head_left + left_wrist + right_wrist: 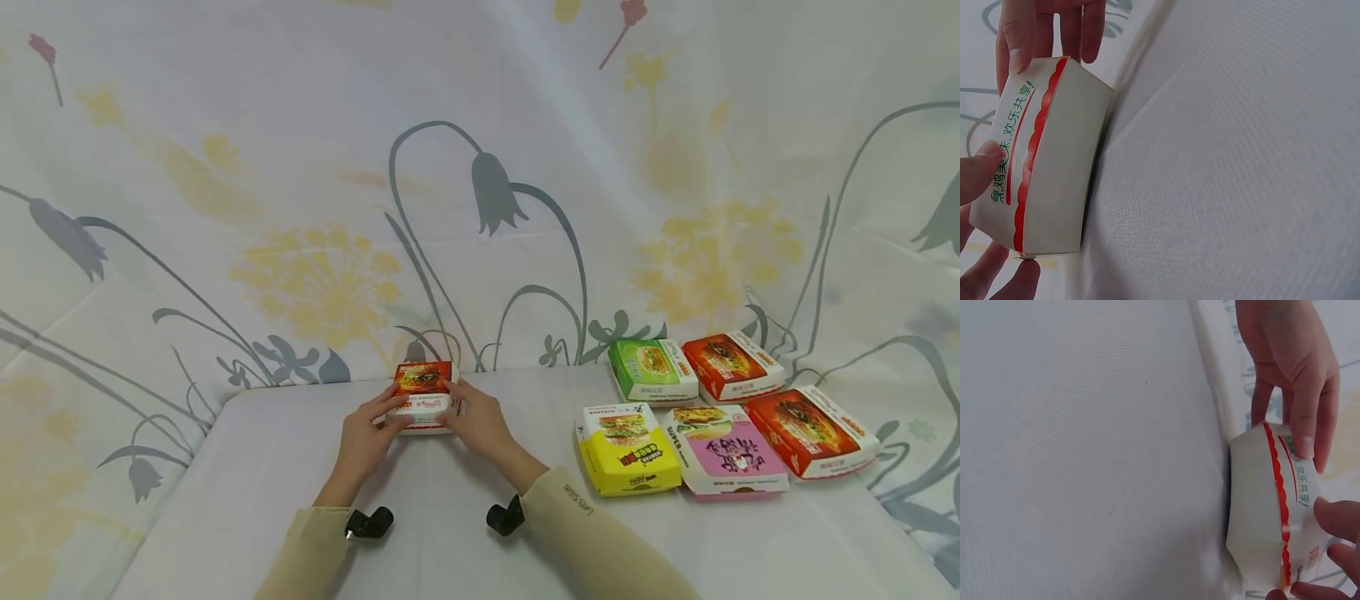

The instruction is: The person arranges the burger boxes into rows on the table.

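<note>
Both sides of a red-and-white box (423,402) were held by the left grip (370,426) and right grip (477,417) on the desk (225,500) below the frame's centre, five other boxes (729,454) lying lower right.

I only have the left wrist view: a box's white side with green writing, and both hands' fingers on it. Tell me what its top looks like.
Observer: The head view shows a burger picture on red on top of the box.
Operator: Understood. Report any other boxes around.
Observer: There are five more boxes, grouped off to the side of the right hand.
Operator: Give me the one nearest that hand.
Observer: That is the yellow box, in the group's near row.
</note>
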Tool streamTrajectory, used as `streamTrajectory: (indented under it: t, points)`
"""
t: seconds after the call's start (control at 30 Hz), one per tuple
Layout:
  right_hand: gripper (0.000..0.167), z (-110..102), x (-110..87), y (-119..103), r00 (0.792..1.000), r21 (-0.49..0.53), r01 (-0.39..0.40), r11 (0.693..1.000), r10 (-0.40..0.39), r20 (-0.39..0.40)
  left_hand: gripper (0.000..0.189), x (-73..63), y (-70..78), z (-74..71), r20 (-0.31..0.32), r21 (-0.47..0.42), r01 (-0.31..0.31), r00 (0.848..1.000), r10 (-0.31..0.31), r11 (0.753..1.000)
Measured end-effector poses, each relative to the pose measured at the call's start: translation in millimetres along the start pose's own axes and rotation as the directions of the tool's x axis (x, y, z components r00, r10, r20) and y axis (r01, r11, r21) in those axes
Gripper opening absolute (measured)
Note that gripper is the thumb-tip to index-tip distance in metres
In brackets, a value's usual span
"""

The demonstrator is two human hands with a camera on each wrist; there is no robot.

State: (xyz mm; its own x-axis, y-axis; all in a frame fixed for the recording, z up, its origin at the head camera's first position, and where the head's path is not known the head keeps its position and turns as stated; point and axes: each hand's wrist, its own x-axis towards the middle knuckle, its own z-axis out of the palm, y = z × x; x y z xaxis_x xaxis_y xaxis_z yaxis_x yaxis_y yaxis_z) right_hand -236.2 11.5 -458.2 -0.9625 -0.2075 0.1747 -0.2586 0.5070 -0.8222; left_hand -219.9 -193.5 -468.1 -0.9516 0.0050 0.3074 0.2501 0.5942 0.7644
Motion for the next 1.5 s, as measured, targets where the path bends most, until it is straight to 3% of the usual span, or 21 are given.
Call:
streamTrajectory:
  t: [0.23, 0.57, 0.93, 1.13, 1.5]
  points:
    - [0.053, -14.8, -5.6, -4.3, 1.0, 0.02, -0.013, 1.0, 0.013, 0.001, 0.04, 2.4, 1.1, 0.8, 0.046, -0.013, 0.032, 0.998, -0.032, 0.999]
    - [0.049, -47.2, -20.8, -15.5, 0.999, 0.022, 0.031, 0.999, -0.031, 0.01, 0.04, -0.4, 0.0, 0.1, 0.051, -0.004, 0.056, 0.997, -0.056, 0.998]
    - [0.043, -96.1, -48.4, -2.2, 0.995, 0.034, 0.043, 0.999, -0.04, -0.089, 0.04, 1.2, -0.4, 1.2, 0.047, 0.005, 0.058, 0.997, -0.058, 0.998]
    - [0.043, -126.2, -65.5, 14.9, 0.995, -0.023, 0.074, 0.997, -0.075, -0.072, 0.039, 1.1, 0.6, 3.5, 0.032, 0.005, 0.049, 0.998, -0.049, 0.999]
    - [0.043, -181.7, -91.5, 39.1, 0.999, -0.213, 0.013, 0.977, -0.023, -0.043, 0.037, 1.5, -1.0, 4.0, 0.021, -0.016, 0.046, 0.999, -0.046, 0.999]
